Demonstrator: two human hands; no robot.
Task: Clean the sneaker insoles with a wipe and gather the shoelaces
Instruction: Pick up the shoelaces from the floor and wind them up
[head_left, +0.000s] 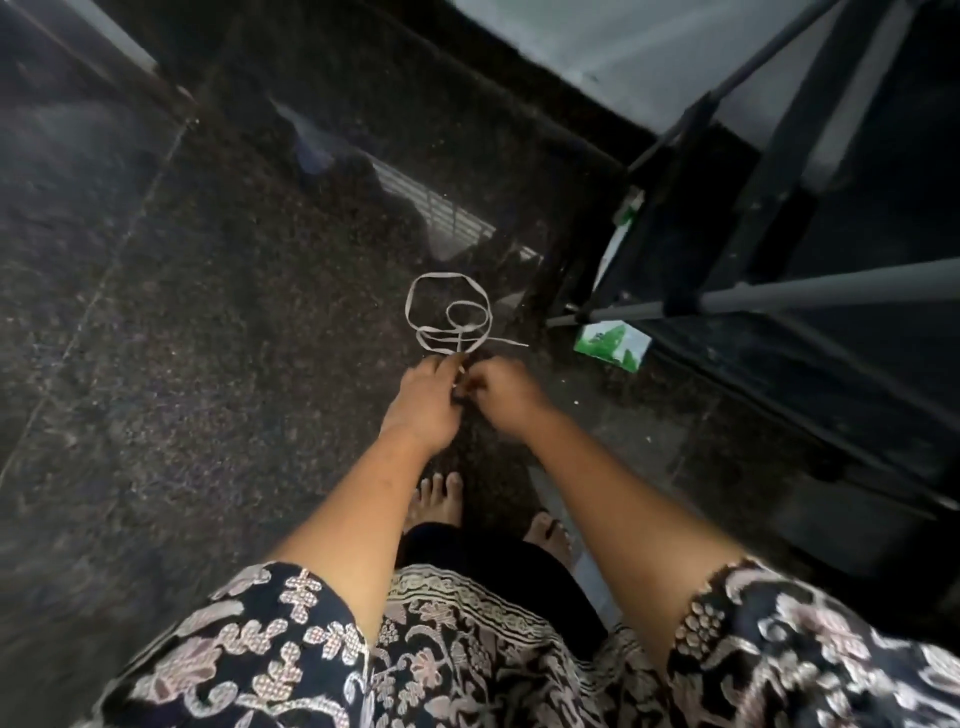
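A pale flat shoelace hangs in loose loops over the dark speckled floor, just beyond my hands. My left hand and my right hand meet below the loops, fingers pinched together on the lace's lower strands. One lace tip sticks out to the right. No sneaker, insole or wipe shows in this view.
A green-and-white packet lies on the floor to the right, beside a black frame with grey metal bars. A white slatted grille is reflected or set in the floor beyond the lace. My bare feet stand below my hands.
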